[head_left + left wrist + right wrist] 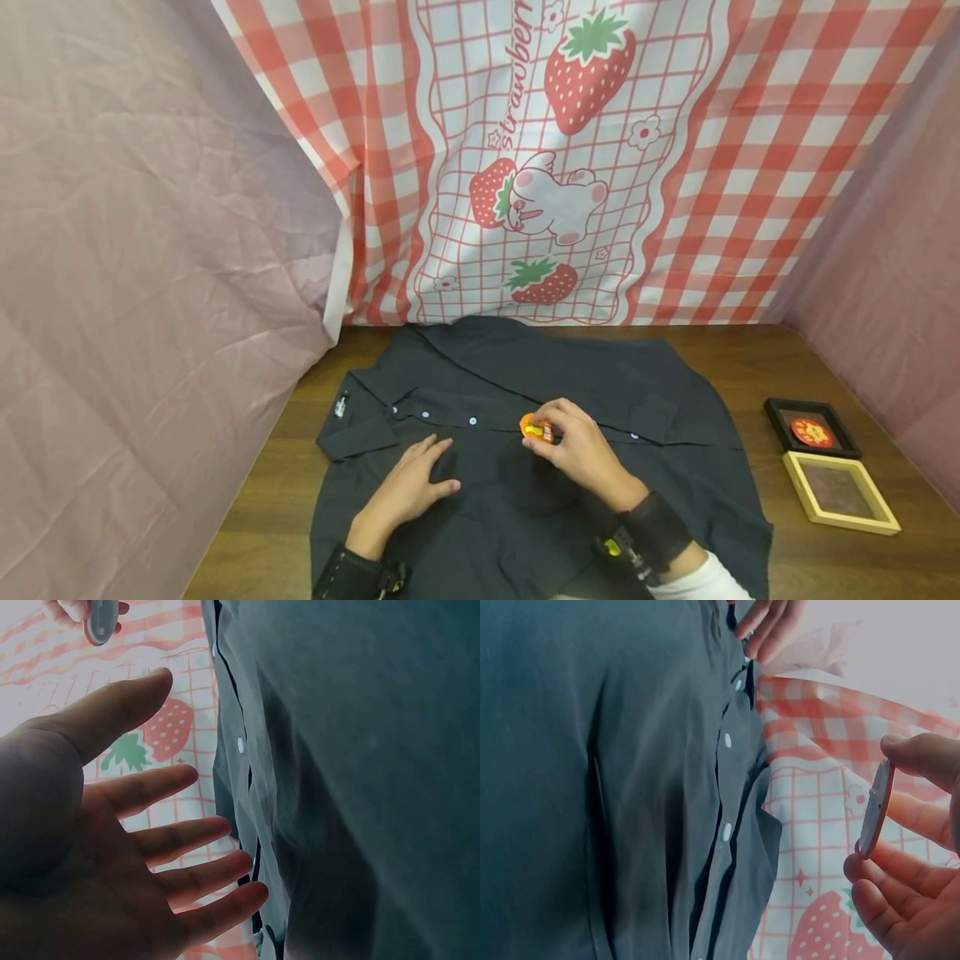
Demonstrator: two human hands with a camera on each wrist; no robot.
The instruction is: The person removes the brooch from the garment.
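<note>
A dark button-up shirt (480, 483) lies spread on the wooden table, its collar (360, 421) at the left and a row of pale buttons along its front. Above the button row, my right hand (581, 442) pinches a small flat orange disc (527, 427) with yellow and white markings. From the right wrist view, the disc (877, 808) appears edge-on between thumb and fingers, with a pale grey back. My left hand (408, 487) hovers over or rests on the shirt below the collar, holding nothing; whether it touches the cloth I cannot tell. Its fingers (195, 838) are straight and spread.
To the right of the shirt, a black frame (780, 429) has a red and yellow round piece (812, 432) inside. A pale wooden frame (843, 523) lies just in front of it. Behind the table hangs a strawberry-print cloth (517, 250), with pink fabric (150, 292) at the left side.
</note>
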